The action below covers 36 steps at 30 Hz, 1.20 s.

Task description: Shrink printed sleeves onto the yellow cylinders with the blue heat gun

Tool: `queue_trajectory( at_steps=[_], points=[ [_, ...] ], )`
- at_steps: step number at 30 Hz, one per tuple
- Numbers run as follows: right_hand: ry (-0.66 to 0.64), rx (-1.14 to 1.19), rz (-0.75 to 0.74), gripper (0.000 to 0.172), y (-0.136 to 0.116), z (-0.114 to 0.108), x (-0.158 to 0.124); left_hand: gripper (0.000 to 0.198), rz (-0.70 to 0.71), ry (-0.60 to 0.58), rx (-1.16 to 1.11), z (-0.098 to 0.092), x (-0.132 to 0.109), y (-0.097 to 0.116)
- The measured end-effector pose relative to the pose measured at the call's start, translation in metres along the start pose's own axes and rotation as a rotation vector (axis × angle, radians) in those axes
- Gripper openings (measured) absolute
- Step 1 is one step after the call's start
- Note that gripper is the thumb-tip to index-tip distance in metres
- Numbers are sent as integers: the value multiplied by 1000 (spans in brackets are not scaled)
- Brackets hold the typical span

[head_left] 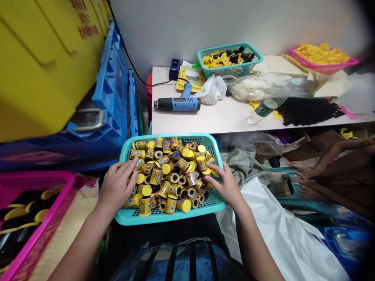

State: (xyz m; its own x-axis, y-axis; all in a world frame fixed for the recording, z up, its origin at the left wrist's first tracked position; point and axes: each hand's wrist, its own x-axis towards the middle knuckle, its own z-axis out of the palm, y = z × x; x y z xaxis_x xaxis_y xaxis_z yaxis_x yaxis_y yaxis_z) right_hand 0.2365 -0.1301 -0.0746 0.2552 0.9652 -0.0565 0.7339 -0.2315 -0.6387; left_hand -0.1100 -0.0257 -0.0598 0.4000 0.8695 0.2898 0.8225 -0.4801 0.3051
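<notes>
A teal plastic basket point(140, 219) rests on the person's lap, filled with several small yellow printed cylinders point(156, 175). Over its left rim lies my left hand point(117, 185), fingers spread and touching the cylinders at that side. My right hand point(227, 186) reaches over the right rim, fingers apart, its fingertips against the cylinders there. Neither hand has anything gripped in it. Some cylinders show yellow caps, others a dark hole at the end.
Ahead, a white table point(172, 124) bears a blue heat gun point(183, 104), a bottle point(265, 108), black strips and a teal basket point(234, 71). A pink basket point(63, 203) stands left, beneath a yellow container point(35, 70). Another person's hands point(307, 175) are at right.
</notes>
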Motion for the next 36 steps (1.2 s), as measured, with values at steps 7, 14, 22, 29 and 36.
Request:
queue_trajectory(
  at_steps=[7,14,22,29,36],
  points=[
    [-51,-32,11,51,-1,-7,-7,37,-96,234,-193,6,-32,14],
    [-54,-36,-36,49,-3,-8,-21,30,-156,274,-214,2,-46,19],
    [154,176,55,62,1,-22,5,39,-114,182,-205,7,-44,9],
    [60,267,57,48,-54,-49,199,53,-453,254,-334,22,-50,2],
    [112,3,128,42,-129,-19,391,47,-539,238,-420,43,-62,-9]
  ],
)
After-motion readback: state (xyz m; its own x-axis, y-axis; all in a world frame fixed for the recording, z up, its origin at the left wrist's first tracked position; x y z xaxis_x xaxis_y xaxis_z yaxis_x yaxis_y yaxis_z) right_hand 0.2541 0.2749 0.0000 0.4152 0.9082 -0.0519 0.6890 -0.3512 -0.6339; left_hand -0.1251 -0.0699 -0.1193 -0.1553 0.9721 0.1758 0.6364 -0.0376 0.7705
